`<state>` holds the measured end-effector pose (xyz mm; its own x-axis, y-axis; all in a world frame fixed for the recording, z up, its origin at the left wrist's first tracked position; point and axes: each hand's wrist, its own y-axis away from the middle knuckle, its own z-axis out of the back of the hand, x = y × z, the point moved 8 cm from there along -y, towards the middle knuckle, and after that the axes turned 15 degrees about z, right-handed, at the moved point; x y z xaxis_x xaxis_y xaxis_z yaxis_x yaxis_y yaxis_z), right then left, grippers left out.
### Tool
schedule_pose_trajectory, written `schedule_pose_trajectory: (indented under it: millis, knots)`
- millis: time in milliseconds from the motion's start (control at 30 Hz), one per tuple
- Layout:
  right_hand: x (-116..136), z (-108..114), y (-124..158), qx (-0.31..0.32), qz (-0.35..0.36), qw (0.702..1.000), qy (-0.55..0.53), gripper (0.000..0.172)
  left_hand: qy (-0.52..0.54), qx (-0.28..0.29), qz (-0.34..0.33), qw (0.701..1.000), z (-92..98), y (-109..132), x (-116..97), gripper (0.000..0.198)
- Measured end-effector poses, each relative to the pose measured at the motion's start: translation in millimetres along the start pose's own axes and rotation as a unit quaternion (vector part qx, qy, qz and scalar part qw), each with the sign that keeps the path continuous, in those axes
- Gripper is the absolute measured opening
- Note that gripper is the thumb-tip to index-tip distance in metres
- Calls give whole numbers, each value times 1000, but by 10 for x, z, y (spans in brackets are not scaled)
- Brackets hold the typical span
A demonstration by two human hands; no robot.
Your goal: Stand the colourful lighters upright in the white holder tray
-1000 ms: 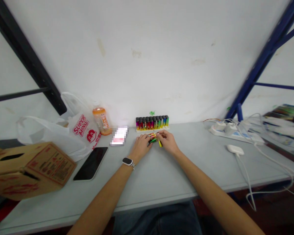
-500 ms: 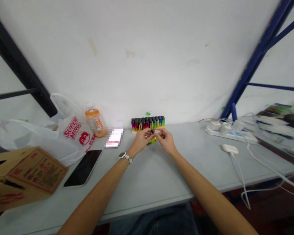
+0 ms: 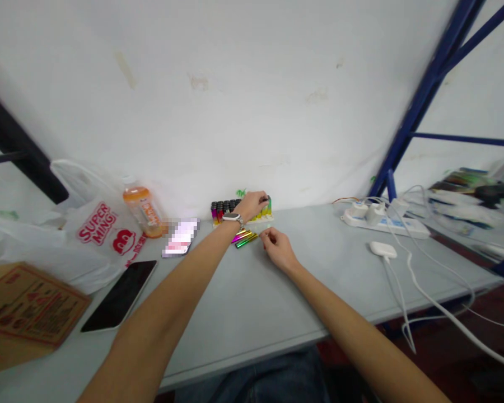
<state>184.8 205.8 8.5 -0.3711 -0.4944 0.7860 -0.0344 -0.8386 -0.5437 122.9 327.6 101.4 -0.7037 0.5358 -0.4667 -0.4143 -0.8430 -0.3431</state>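
Colourful cylinders with black tops [image 3: 220,211] stand in rows in a pale tray [image 3: 257,224] against the wall. My left hand [image 3: 252,205], with a watch on its wrist, reaches over the tray's right part; its fingers are closed at the top of a cylinder there, and it hides the middle of the rows. My right hand [image 3: 277,246] rests on the table just in front of the tray, fingers pinched; anything between them is too small to make out. Left of its fingertips, a few shiny green, gold and magenta tubes [image 3: 246,239] lie on the table.
On the left are a cardboard box [image 3: 37,308], a white plastic bag [image 3: 96,235], an orange bottle [image 3: 143,210], a black tablet [image 3: 120,296] and a lit phone [image 3: 181,238]. A power strip [image 3: 382,221], white adapter [image 3: 382,250] and cables lie right.
My left hand has moved away from my right hand, up over the tray. My right hand has lowered to the table. Shiny tubes now show in front of the tray. The view has shifted right.
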Motion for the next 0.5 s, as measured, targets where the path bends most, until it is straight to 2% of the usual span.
schedule_pose_trajectory:
  millis: [167, 267, 500]
  knots:
    - [22, 0, -16, 5, -1, 1000, 9, 29, -36, 0, -3, 999, -94, -36, 15, 15]
    - [22, -7, -11, 11, -1, 1000, 11, 30, -56, -8, -7, 998, -68, -35, -9, 16]
    - [50, -30, -10, 28, 5, 999, 24, 37, -85, 11, -12, 996, -22, -64, 17, 19]
